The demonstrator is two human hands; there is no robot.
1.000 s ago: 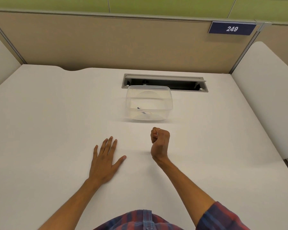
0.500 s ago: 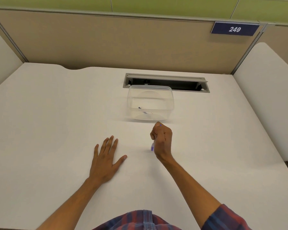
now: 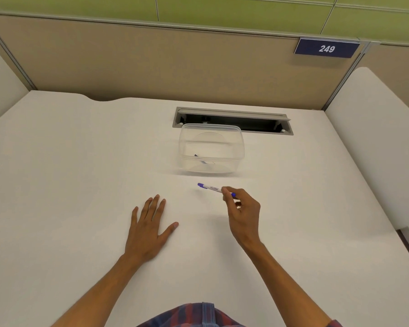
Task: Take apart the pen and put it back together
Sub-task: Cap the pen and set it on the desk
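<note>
A white pen (image 3: 210, 187) with a purple cap and purple end points left, just above the white desk (image 3: 80, 185). My right hand (image 3: 242, 212) pinches its right end between thumb and fingertips. My left hand (image 3: 149, 228) lies flat on the desk, palm down, fingers spread, holding nothing, a hand's width left of the pen.
A clear plastic tub (image 3: 211, 148) stands just beyond the pen, with small dark pieces on its bottom. Behind it is a grey cable slot (image 3: 233, 120) in the desk. Beige partition walls close the back, with a "249" sign (image 3: 326, 48).
My right hand was a closed fist hiding the pen; it has turned and the pen now sticks out to the left from the fingertips. My left hand has stayed flat.
</note>
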